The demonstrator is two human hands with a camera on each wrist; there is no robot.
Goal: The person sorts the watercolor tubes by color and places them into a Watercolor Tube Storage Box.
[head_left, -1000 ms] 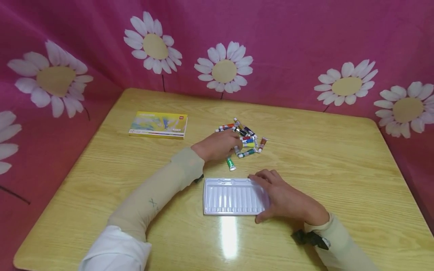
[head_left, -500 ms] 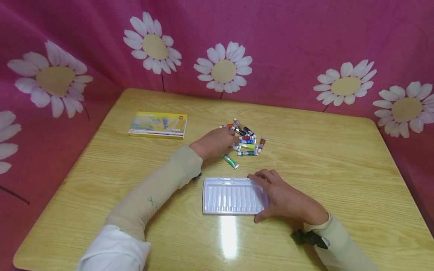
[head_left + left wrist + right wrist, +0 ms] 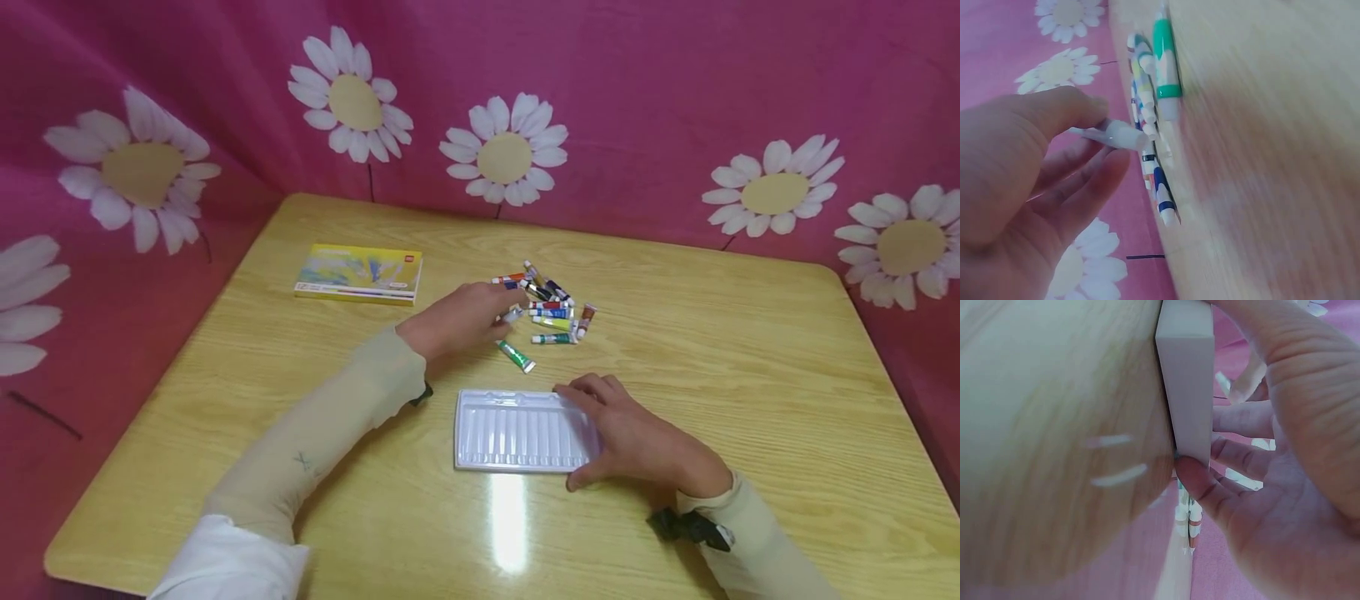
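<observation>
My left hand (image 3: 461, 317) pinches a white paint tube (image 3: 512, 316) between thumb and fingers, just left of a loose pile of paint tubes (image 3: 551, 313). In the left wrist view this white tube (image 3: 1124, 134) is held off the table, cap pointing away from the palm. A light green paint tube (image 3: 516, 357) lies below that hand, apart from the pile. My right hand (image 3: 637, 437) grips the right end of a white plastic tray (image 3: 471, 433) with narrow slots, thumb at the near edge and fingers at the far one. The tray's side wall (image 3: 1188, 381) shows in the right wrist view.
A flat yellow paint box (image 3: 360, 273) lies at the back left of the wooden table (image 3: 712, 333). A pink curtain (image 3: 630, 100) with daisies hangs behind the table's far edge. Brown (image 3: 587, 318) and dark green (image 3: 553, 339) tubes lie at the pile's right and near sides.
My left hand has drawn the white tube out of the pile to the left. The light green tube has turned and shifted slightly. The right hand and tray stay put.
</observation>
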